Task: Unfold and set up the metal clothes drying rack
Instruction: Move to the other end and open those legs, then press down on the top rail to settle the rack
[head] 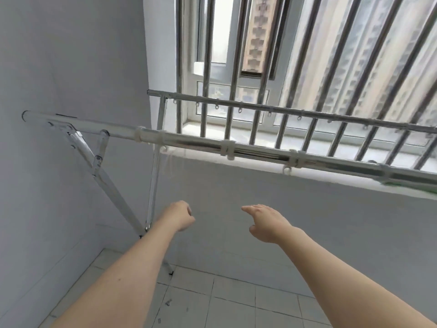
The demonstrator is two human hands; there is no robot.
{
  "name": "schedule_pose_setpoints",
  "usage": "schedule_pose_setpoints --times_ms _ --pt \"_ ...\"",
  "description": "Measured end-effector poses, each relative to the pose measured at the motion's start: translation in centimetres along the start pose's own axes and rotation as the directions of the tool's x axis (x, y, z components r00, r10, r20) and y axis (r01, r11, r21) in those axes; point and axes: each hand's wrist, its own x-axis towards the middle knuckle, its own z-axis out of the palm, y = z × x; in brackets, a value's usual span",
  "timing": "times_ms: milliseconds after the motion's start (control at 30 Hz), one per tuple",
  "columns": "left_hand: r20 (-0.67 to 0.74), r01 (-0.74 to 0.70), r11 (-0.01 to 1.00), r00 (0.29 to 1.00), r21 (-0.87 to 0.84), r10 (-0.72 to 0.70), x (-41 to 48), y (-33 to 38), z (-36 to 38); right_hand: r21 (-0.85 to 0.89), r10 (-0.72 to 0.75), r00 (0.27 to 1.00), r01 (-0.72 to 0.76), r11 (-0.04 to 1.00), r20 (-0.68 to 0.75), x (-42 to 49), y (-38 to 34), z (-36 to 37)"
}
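Note:
The metal drying rack [189, 140] stands in front of me with its crossed legs [111, 188] at the left and two long top bars running to the right. The nearer bar carries white plastic clips [228, 149]; the farther bar [260, 107] has small hooks under it. My left hand [181, 215] is curled into a loose fist below the nearer bar, close to the leg joint, touching nothing. To its right my right hand [267, 223] hovers with fingers stretched out flat, also holding nothing.
A white wall [59, 67] is close on the left, next to the rack's end. A barred window [272, 67] and its sill [260, 136] lie behind the rack. Below is a white tiled floor [236, 301] with a few small bits on it.

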Motion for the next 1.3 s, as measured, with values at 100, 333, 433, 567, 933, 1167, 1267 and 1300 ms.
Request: schedule_pose_setpoints --times_ms 100,333,433,567,933,1167,1267,1300 --pt "-0.003 -0.139 0.988 0.990 0.072 0.140 -3.9 5.1 1.6 0.023 0.048 0.998 -0.047 0.999 -0.030 -5.7 3.4 -1.3" --pt "-0.210 -0.364 0.893 0.882 0.265 0.422 -14.7 15.9 2.6 0.034 0.088 0.969 -0.083 0.996 -0.229 -17.5 9.6 -5.4" --pt "-0.292 -0.456 0.830 0.786 0.321 0.545 -18.8 19.4 2.8 0.060 0.098 0.941 -0.083 0.995 -0.324 -21.3 11.5 -6.7" --pt "-0.444 -0.574 0.723 0.572 0.384 0.689 -22.3 22.5 2.0 0.079 0.096 0.864 -0.065 0.995 -0.494 -24.3 12.7 -8.6" --pt "-0.329 -0.532 0.634 0.559 0.561 0.761 -21.8 28.1 -0.9 0.011 0.141 0.769 -0.172 0.985 -0.624 -24.2 15.3 -12.7" --pt "-0.435 -0.553 0.723 0.578 0.413 0.690 -18.6 28.2 -1.5 0.015 0.170 0.753 -0.208 0.978 -0.635 -21.9 16.8 -13.3" --pt "-0.451 -0.568 0.711 0.551 0.415 0.702 -17.4 28.2 -1.8 0.049 0.233 0.703 -0.272 0.961 -0.672 -21.3 16.9 -13.7" --pt "-0.443 -0.568 0.705 0.549 0.424 0.709 -17.2 28.1 -1.7 0.049 0.239 0.682 -0.286 0.957 -0.692 -21.2 16.9 -13.5"
